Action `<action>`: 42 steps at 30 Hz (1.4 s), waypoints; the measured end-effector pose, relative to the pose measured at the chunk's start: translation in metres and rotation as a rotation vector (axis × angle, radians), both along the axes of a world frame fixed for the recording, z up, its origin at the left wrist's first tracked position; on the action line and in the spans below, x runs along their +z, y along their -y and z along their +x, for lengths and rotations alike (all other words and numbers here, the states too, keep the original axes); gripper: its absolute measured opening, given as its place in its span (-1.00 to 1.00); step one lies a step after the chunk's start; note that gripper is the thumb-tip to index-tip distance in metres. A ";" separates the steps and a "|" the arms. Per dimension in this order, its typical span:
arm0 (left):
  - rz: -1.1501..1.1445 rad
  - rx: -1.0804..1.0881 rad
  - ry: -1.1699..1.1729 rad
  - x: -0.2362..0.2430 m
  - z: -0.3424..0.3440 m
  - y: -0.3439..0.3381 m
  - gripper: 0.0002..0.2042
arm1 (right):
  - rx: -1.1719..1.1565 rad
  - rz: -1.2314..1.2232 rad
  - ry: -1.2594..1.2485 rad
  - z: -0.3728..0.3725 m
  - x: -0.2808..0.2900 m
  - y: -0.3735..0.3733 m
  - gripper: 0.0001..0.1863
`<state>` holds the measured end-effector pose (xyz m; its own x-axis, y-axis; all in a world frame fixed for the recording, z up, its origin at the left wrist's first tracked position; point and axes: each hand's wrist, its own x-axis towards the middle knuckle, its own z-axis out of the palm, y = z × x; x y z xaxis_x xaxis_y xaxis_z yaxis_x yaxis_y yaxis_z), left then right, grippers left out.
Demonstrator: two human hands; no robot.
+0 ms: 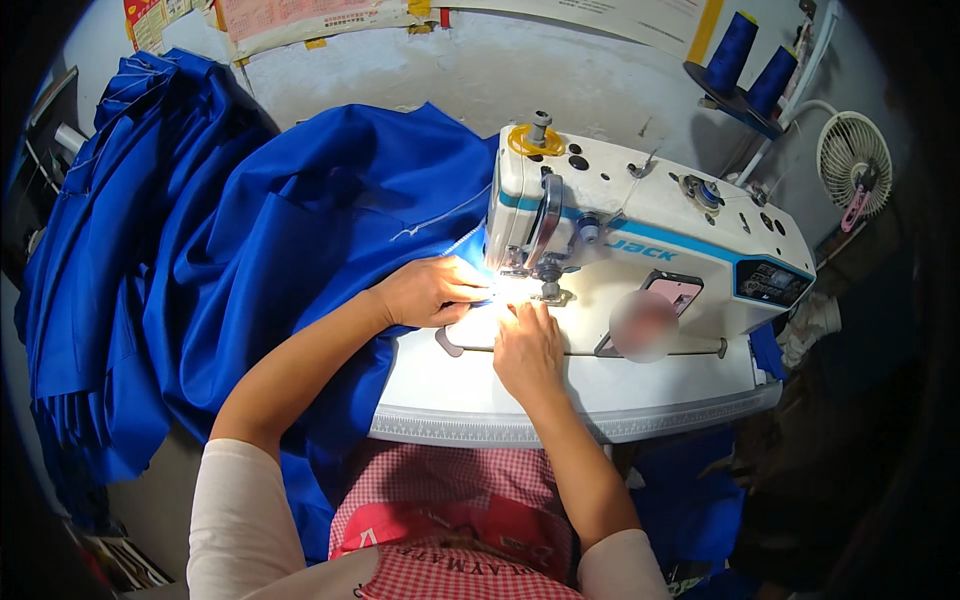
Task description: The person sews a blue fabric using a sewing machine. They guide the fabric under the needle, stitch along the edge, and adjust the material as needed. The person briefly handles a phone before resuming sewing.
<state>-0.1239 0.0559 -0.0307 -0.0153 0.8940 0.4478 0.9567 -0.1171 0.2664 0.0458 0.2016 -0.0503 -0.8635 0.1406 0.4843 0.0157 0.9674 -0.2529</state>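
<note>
A white sewing machine (640,225) with a blue stripe stands on the table, its lamp glaring over the needle area. Just left of the presser foot (550,290), my left hand (430,292) is closed, pinching the edge of a large blue fabric (330,200). My right hand (530,345) lies in front of the presser foot, fingers drawn together with the tips in the glare; what they hold, if anything, is washed out. Blue cloth spreads from the needle area to the left and drops off the table beside my left forearm.
Bunched blue fabric (110,270) hangs at the far left. A phone (672,292) leans against the machine. Blue thread cones (733,52) stand on a holder at the upper right, above a small fan (853,163). A ruler strip (480,425) edges the white table (430,385).
</note>
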 end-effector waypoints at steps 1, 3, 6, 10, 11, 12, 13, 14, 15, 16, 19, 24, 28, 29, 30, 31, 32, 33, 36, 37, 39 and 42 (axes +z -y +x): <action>0.003 0.013 0.000 0.001 0.002 -0.001 -0.69 | 0.013 -0.014 -0.005 0.002 0.000 0.000 -0.81; -0.005 0.021 0.021 -0.001 0.004 -0.001 -0.70 | 0.021 -0.027 -0.016 0.006 0.002 0.000 -0.83; 0.003 0.054 0.024 -0.002 0.008 0.000 -0.72 | 0.087 -0.108 -0.077 0.011 0.002 0.007 -0.86; 0.032 0.084 -0.016 -0.001 0.014 -0.002 -0.73 | 0.401 -0.720 -0.034 0.041 0.005 0.040 -0.80; 0.020 0.109 -0.013 -0.001 0.015 -0.002 -0.73 | 0.568 -0.747 0.063 0.051 0.000 0.050 -0.77; 0.007 0.142 -0.008 -0.002 0.016 0.000 -0.74 | 0.660 -0.875 0.265 0.063 0.005 0.065 -0.78; -0.007 0.175 -0.003 -0.004 0.018 0.002 -0.74 | 0.719 -1.052 0.586 0.073 0.020 0.077 -0.76; -0.008 0.177 -0.005 -0.002 0.020 0.000 -0.75 | 0.799 -1.087 0.807 0.077 0.003 0.086 -0.69; -0.008 0.180 -0.006 -0.001 0.023 -0.002 -0.75 | 0.863 -1.044 0.747 0.081 -0.024 0.102 -0.61; -0.011 0.198 -0.011 0.000 0.022 0.000 -0.76 | 0.761 -0.817 0.812 0.078 -0.019 0.113 -0.55; -0.025 0.232 0.018 -0.003 0.025 -0.001 -0.76 | 0.614 -1.074 0.694 0.065 -0.089 0.167 -0.52; -0.037 0.278 0.073 -0.005 0.035 -0.012 -0.76 | 0.411 -1.518 0.555 0.059 -0.118 0.221 -0.51; 0.006 0.286 0.133 -0.010 0.057 -0.004 -0.75 | 0.621 -1.198 0.501 0.161 -0.127 0.157 -0.53; 0.013 0.340 0.094 -0.012 0.069 0.003 -0.73 | 0.338 -1.252 1.061 0.179 -0.103 0.116 -0.61; 0.030 0.378 0.064 -0.012 0.083 0.003 -0.70 | 0.245 -1.390 0.896 0.210 -0.125 0.078 -0.68; 0.024 0.437 0.050 -0.012 0.097 0.003 -0.68 | 0.060 -1.236 1.038 0.217 -0.087 0.045 -0.69; 0.035 0.474 0.041 -0.014 0.107 -0.001 -0.69 | 0.057 -1.182 0.736 0.224 -0.074 0.038 -0.73; 0.044 0.520 0.020 -0.013 0.112 -0.003 -0.69 | -0.077 -0.746 0.792 0.230 -0.054 0.020 -0.80; 0.069 0.566 0.000 -0.015 0.116 -0.009 -0.69 | -0.074 -0.675 0.119 0.203 -0.019 0.035 -0.66; 0.073 0.571 0.001 -0.017 0.115 -0.008 -0.69 | -0.083 -0.638 0.055 0.188 -0.010 0.042 -0.59; 0.078 0.548 -0.001 -0.017 0.117 -0.011 -0.68 | -0.119 -0.494 0.030 0.161 0.007 0.054 -0.45; 0.063 0.437 0.078 -0.014 0.111 -0.003 -0.67 | -0.166 -0.405 -0.054 0.136 -0.003 0.060 -0.49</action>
